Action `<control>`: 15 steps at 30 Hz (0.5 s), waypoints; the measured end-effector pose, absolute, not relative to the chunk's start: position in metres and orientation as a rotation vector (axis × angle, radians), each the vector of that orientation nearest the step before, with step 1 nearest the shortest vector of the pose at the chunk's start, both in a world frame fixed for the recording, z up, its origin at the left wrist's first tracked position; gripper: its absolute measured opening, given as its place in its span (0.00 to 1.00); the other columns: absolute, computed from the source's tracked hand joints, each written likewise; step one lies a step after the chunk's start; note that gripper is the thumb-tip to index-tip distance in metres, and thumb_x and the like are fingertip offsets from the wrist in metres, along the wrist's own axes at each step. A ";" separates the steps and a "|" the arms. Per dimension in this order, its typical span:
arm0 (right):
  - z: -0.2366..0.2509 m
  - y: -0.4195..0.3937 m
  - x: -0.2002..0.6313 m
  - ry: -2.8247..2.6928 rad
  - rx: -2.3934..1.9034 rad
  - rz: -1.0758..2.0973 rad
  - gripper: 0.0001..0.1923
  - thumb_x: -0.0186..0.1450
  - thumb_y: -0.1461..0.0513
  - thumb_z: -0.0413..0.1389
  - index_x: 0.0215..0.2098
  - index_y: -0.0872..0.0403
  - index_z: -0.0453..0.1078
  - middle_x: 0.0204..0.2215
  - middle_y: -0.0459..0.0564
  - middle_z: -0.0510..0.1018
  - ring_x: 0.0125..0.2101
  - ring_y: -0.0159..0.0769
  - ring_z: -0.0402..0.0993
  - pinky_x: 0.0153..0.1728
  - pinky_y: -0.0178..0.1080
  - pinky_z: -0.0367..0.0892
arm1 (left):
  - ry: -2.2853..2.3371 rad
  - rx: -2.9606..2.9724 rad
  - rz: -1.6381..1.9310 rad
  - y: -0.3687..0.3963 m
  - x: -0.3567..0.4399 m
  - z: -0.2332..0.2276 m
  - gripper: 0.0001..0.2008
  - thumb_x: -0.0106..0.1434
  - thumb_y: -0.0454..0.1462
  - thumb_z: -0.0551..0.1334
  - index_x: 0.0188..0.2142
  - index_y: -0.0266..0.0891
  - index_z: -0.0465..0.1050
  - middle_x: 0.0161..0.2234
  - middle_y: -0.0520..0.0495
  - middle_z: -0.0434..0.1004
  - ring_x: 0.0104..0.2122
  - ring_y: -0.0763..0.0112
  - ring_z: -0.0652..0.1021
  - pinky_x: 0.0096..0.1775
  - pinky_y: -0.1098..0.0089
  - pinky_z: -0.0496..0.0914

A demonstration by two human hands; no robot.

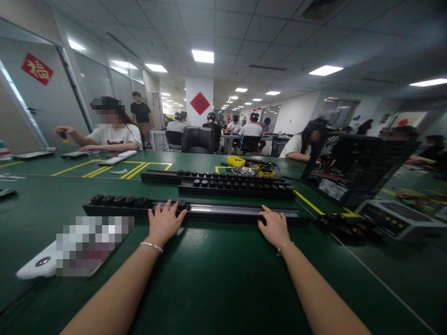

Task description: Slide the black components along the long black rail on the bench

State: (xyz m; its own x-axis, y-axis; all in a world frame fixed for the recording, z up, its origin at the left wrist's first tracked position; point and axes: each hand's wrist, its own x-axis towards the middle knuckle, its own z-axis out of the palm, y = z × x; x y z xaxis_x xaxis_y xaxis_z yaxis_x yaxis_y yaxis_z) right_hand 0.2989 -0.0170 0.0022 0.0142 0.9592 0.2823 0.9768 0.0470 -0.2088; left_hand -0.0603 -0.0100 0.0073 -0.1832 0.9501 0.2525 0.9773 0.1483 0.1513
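Note:
A long black rail, seemingly a rack power strip housing, lies across the green table in front of me. Several black socket-like modules sit in its left end, and the channel to the right shows a pale inside. My left hand, its fingers spread, rests over the rail's near edge. One separate black module sits in the channel right by its fingers. Further right, my right hand lies with fingers apart on the same rail. Both palms face down.
Behind lie two more black rails with modules. Yellow bins stand farther back. An open computer case and a grey power-supply-like box are at right, a white device at left. Co-workers sit across the table.

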 end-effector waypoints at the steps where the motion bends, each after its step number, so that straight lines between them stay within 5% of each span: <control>1: 0.002 -0.017 0.299 -1.987 -1.953 -0.069 0.16 0.62 0.57 0.47 0.45 0.49 0.70 0.60 0.47 0.62 0.56 0.43 0.59 0.59 0.57 0.41 | -2.306 -1.946 -0.431 -0.010 -0.060 0.007 0.33 0.61 0.57 0.42 0.60 0.47 0.60 0.63 0.45 0.56 0.61 0.42 0.56 0.57 0.40 0.48; 15: 0.003 -0.018 0.298 -1.985 -1.955 -0.063 0.16 0.63 0.56 0.46 0.44 0.50 0.70 0.60 0.47 0.62 0.56 0.43 0.59 0.59 0.57 0.40 | -2.270 -1.979 -0.442 -0.009 -0.057 0.004 0.33 0.62 0.56 0.42 0.60 0.45 0.59 0.63 0.45 0.55 0.62 0.47 0.55 0.57 0.38 0.46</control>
